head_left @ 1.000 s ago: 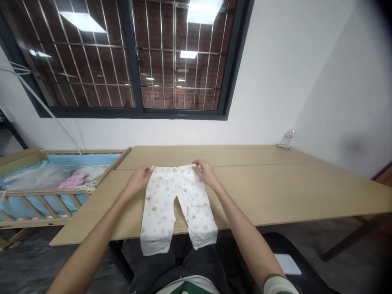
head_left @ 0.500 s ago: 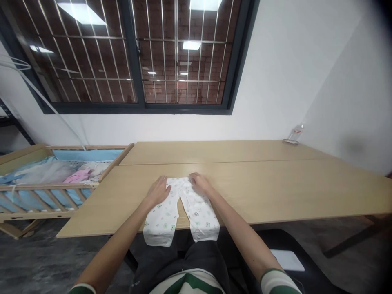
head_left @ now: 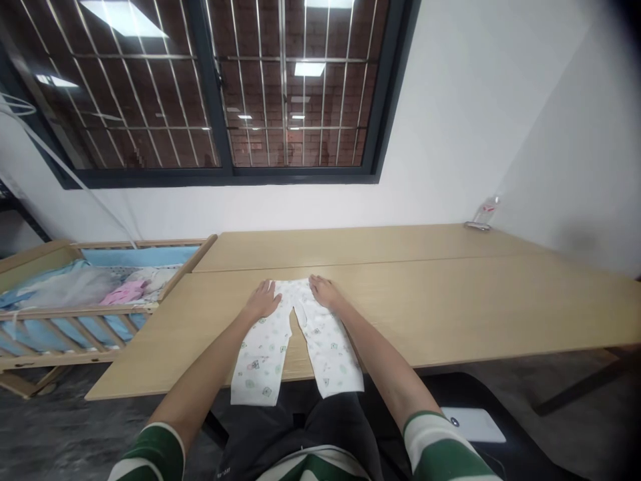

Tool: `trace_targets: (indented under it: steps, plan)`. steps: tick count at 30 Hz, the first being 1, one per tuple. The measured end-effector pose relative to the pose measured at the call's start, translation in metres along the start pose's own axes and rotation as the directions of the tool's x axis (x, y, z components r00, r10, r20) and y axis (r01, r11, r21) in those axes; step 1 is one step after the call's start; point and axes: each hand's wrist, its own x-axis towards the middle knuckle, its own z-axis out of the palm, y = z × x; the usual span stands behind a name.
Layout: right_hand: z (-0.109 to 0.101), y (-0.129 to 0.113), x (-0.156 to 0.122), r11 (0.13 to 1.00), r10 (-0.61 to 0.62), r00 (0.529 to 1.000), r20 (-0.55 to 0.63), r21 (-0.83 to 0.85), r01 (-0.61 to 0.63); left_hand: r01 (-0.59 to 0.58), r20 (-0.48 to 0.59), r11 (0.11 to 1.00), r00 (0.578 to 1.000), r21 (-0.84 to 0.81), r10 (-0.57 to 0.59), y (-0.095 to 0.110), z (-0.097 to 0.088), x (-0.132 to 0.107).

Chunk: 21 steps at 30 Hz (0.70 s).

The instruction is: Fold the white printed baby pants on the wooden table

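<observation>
A pair of small white baby trousers point(head_left: 333, 351) with a green and grey print lies spread on the wooden table, waistband at the far end. Both leg ends reach past the table's near edge, towards my lap. My left hand point(head_left: 263, 300) rests on the left side of the waist, fingers stretched forward and thumb apart. On the opposite side of the waist, my right hand point(head_left: 324, 292) lies flat with its fingers extended. Part of the waistband is covered by the hands.
The light wooden table point(head_left: 451, 300) runs far to the right. At its back right corner stands a clear bottle point(head_left: 485, 210) beside a flat object. A wooden cot point(head_left: 95, 314) with blue lining and cloths is on the left. A white device point(head_left: 473, 425) lies on a black chair.
Both hands and the trousers' waist have shifted slightly away from me. The leg ends, curled before, now look flatter and straighter. My fingers have straightened.
</observation>
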Motion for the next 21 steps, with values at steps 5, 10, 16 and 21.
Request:
trace_targets:
  steps: [5, 10, 16, 21]
  plan:
    - [0.009, 0.013, 0.019, 0.998, 0.025, 1.0, 0.0, 0.062, -0.025, 0.024, 0.026, 0.999, 0.999, -0.021, -0.024, -0.002, -0.002, 0.02]
    - [0.015, 0.022, 0.031, 0.984, 0.078, 0.997, -0.01, 0.164, -0.075, 0.027, 0.014, 0.997, 1.0, -0.07, -0.026, 0.002, -0.016, 0.026]
    - [0.016, 0.033, 0.045, 0.916, 0.241, 0.97, -0.04, 0.34, -0.213, -0.024, -0.112, 0.991, 0.994, -0.129, 0.009, 0.055, -0.046, -0.019]
    - [0.013, 0.041, 0.058, 0.791, 0.448, 0.892, -0.059, 0.491, -0.364, -0.192, -0.112, 0.966, 0.978, -0.174, 0.175, 0.151, -0.05, -0.11]
